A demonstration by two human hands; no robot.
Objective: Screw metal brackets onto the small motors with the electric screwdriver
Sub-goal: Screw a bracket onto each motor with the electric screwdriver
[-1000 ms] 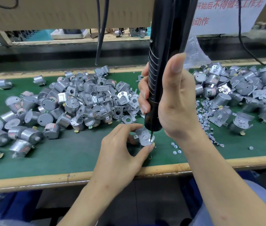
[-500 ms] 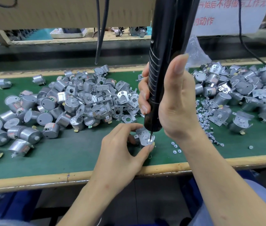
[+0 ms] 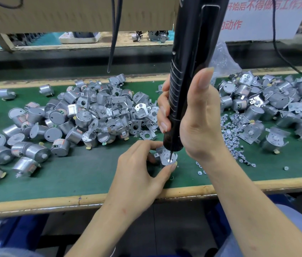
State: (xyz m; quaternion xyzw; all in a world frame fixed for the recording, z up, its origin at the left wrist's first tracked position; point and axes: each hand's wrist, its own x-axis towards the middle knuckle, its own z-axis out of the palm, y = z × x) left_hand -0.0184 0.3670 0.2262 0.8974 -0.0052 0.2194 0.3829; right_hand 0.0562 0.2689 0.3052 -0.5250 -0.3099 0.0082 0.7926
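My left hand (image 3: 137, 175) is just past the table's tan wooden edge (image 3: 35, 203), on the soft green mat (image 3: 76, 179). Its thumb and first finger pinch a thin, shiny metal bracket (image 3: 162, 154) with little bent tabs. A round silver screw (image 3: 169, 160) sits in the bracket, right by my thumb tip. The thin tip of the smooth black electric screwdriver (image 3: 189, 71) stands on it. My right hand (image 3: 198, 115) wraps around the screwdriver. Far left is a heap of motors (image 3: 94, 117), round grey cans. On the right lie tiny loose screws (image 3: 233, 136).
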